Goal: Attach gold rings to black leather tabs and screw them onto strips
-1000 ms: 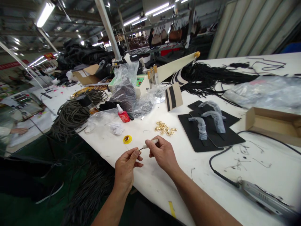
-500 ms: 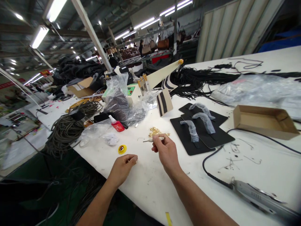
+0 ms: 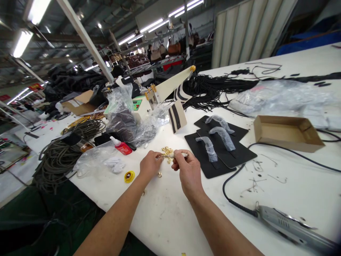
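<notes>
My right hand is closed around a small screwdriver with a whitish handle, its thin shaft pointing left. The tip meets the fingertips of my left hand, which pinch a small gold-coloured metal piece, mostly hidden by the fingers. Just behind both hands lies a pile of small gold metal fittings. One loose gold fitting rests on the white table below my left fingers, and another gold fitting sits beside my left forearm.
Left of my hands are a yellow disc, a red glue bottle and crumpled white cloth. To the right lie black panels with plastic-wrapped straps, a cardboard box and a corded grey tool. A machine stands behind.
My left hand has moved forward and right, up to the screwdriver tip. Loose gold fittings now show on the table near it. The view has shifted slightly; my right hand still holds the screwdriver.
</notes>
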`<state>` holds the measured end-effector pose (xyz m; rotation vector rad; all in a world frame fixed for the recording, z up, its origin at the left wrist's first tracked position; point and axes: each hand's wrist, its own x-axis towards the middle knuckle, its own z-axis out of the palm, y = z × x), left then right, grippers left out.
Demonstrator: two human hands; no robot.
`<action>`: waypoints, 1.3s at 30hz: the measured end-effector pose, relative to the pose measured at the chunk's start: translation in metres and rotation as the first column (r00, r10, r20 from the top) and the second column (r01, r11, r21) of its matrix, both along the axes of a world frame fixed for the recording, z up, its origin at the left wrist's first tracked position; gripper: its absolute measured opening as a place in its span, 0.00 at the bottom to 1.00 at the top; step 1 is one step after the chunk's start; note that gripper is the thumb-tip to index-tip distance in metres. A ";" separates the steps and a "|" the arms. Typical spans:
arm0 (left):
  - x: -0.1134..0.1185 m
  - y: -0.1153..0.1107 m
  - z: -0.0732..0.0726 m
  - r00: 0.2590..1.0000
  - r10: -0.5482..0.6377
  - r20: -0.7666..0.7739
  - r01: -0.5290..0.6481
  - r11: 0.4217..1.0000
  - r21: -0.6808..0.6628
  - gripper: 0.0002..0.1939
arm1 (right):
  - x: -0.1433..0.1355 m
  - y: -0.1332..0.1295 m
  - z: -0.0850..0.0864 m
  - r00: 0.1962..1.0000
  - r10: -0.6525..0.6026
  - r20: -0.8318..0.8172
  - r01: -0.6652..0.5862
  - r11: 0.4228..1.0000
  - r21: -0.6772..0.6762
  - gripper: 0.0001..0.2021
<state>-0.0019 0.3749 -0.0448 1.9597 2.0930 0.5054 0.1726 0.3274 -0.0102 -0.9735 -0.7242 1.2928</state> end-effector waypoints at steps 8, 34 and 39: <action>-0.012 -0.026 0.011 0.966 -0.003 0.258 -0.017 0.997 0.073 0.07 | -0.006 -0.002 -0.002 0.998 0.015 0.062 -0.015 1.000 0.006 0.15; -0.119 -0.160 -0.011 0.813 0.066 0.579 -0.298 0.901 0.316 0.08 | -0.160 -0.003 -0.023 0.272 0.022 0.962 -0.526 0.841 0.130 0.08; -0.122 -0.153 -0.026 0.886 -0.005 0.463 -0.203 0.894 0.400 0.10 | -0.155 -0.012 -0.025 0.209 0.005 0.978 -0.568 0.815 0.117 0.07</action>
